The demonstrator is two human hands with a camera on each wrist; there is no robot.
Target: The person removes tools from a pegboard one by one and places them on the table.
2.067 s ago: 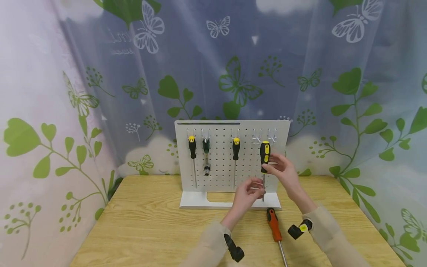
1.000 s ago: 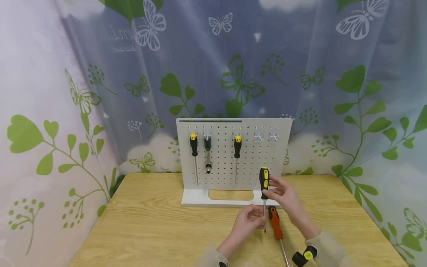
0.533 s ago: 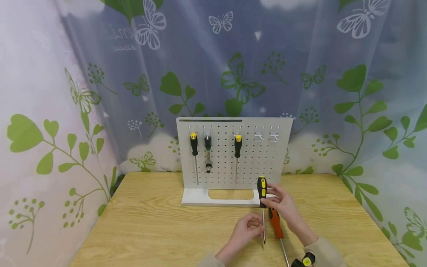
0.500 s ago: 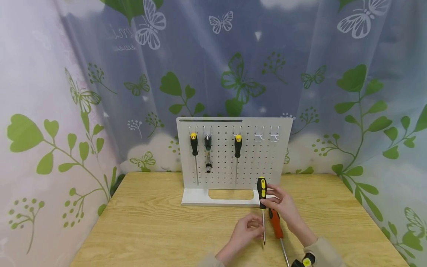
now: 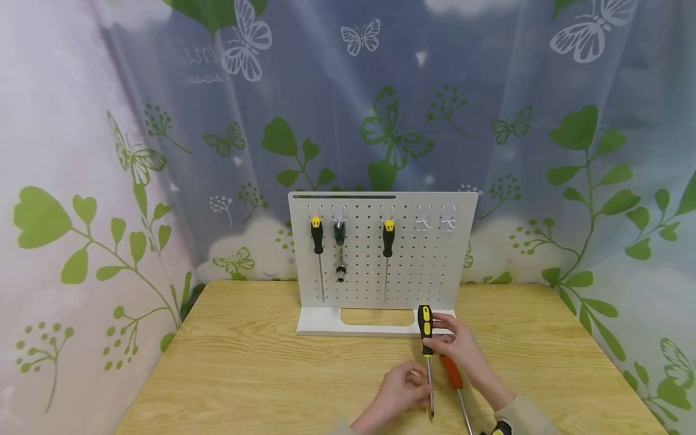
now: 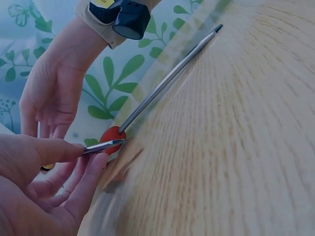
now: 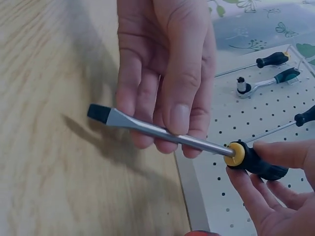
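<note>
A flat-blade screwdriver (image 5: 426, 329) with a black and yellow handle is held upright in the head view, above the wooden table. My right hand (image 5: 462, 347) holds its handle between thumb and fingers. Lower down, my left hand (image 5: 399, 389) pinches the steel shaft. The right wrist view shows the left thumb against that shaft (image 7: 172, 136), with the dark flat tip (image 7: 99, 113) sticking out past the fingers. An orange-red screwdriver (image 5: 452, 371) lies on the table under my right hand, which hides the top of its handle.
A white pegboard (image 5: 359, 272) stands behind my hands. From it hang a black-and-yellow screwdriver (image 5: 317, 237) at left, a ratchet wrench (image 5: 339, 232) beside it, and another screwdriver (image 5: 388, 238) near the middle. Two clear hooks (image 5: 423, 220) at right hold nothing. A patterned curtain (image 5: 304, 90) surrounds the table (image 5: 244, 362).
Both hands have brought the black and yellow screwdriver down from in front of the pegboard's right side toward me. It now partly overlaps the view of the orange-red one's handle end.
</note>
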